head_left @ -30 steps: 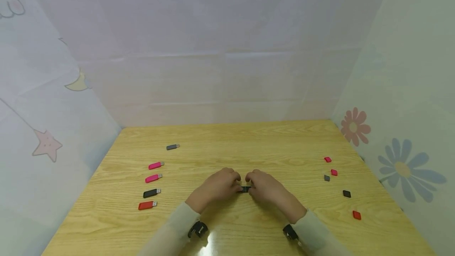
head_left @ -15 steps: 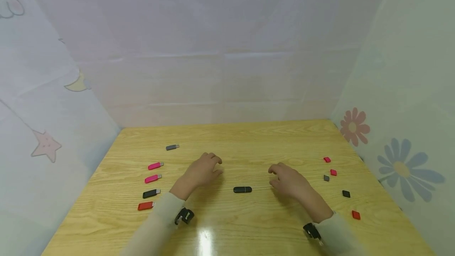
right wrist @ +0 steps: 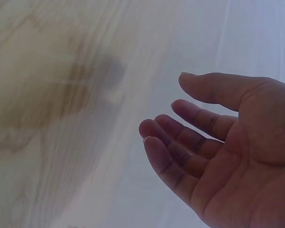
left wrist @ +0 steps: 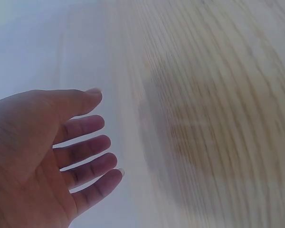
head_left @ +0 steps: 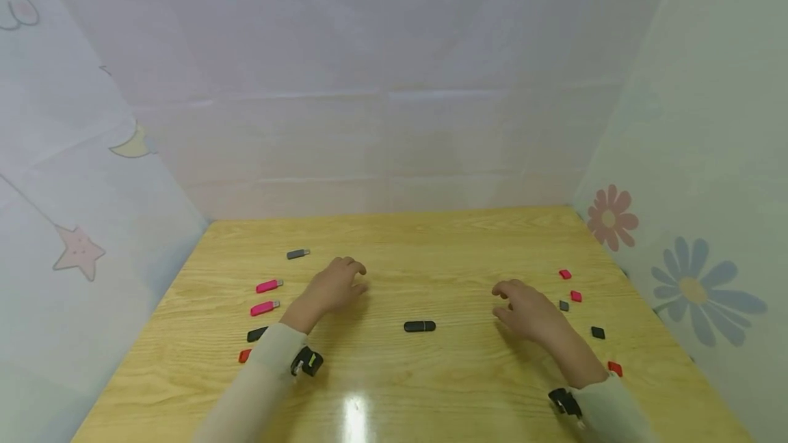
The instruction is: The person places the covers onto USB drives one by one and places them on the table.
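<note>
Beyond the far edge of the wood-grained worktop (head_left: 425,245) rises a creased pale backdrop (head_left: 382,53); the left wall (head_left: 55,128) bears a star (head_left: 79,253) and moon (head_left: 130,145), the right wall (head_left: 708,122) flowers (head_left: 695,290); glare (head_left: 355,415) lies at the near edge.

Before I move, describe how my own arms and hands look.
The left sleeve and right sleeve are pale cream and look plain. A small black left wrist camera with a yellowish mark and a black right wrist camera are worn too. The left hand and right hand are ungloved.
</note>
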The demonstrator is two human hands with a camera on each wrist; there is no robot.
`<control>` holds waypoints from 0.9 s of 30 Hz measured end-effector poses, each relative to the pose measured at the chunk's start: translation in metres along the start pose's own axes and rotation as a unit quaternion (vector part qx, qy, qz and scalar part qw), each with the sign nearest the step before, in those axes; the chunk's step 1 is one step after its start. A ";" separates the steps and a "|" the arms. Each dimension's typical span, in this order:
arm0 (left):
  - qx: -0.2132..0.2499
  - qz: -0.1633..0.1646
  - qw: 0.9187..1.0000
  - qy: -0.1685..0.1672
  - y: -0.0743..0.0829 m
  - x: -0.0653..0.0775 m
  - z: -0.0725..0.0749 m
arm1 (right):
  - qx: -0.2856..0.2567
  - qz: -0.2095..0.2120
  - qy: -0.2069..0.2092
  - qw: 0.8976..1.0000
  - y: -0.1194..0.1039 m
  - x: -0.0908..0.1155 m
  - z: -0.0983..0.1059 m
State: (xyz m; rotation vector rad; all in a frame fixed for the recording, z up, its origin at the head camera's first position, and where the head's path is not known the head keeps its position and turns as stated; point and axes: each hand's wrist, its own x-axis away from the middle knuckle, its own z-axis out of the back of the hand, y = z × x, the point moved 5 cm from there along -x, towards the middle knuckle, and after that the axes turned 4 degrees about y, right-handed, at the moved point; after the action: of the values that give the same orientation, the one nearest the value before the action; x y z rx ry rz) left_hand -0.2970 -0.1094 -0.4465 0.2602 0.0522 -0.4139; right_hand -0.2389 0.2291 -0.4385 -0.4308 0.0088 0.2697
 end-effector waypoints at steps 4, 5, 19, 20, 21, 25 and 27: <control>0.003 0.007 1.000 0.005 -0.012 -0.002 0.001 | 0.004 0.001 0.003 1.000 0.008 0.003 0.005; 0.007 0.012 1.000 0.005 -0.015 -0.002 0.002 | 0.005 -0.002 0.004 1.000 0.010 0.004 0.006; 0.012 0.065 0.998 0.009 -0.060 -0.006 0.006 | 0.004 -0.040 -0.001 0.999 0.037 0.020 0.018; 0.010 0.067 0.998 0.008 -0.062 -0.006 0.006 | 0.001 -0.040 -0.002 0.999 0.037 0.021 0.019; 0.008 0.069 0.998 0.008 -0.065 -0.006 0.007 | 0.000 -0.041 -0.003 0.999 0.037 0.022 0.020; 0.007 0.081 0.997 0.003 -0.072 -0.005 0.008 | -0.009 -0.041 -0.007 0.999 0.038 0.024 0.023; 0.009 0.088 0.996 0.001 -0.075 -0.005 0.008 | -0.009 -0.042 -0.005 0.999 0.039 0.025 0.024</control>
State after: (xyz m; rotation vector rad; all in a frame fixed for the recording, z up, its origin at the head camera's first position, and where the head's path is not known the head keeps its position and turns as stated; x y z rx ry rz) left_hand -0.3320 -0.1758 -0.4560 0.2807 0.0263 -0.2393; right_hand -0.2260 0.2793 -0.4344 -0.4459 -0.0217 0.1896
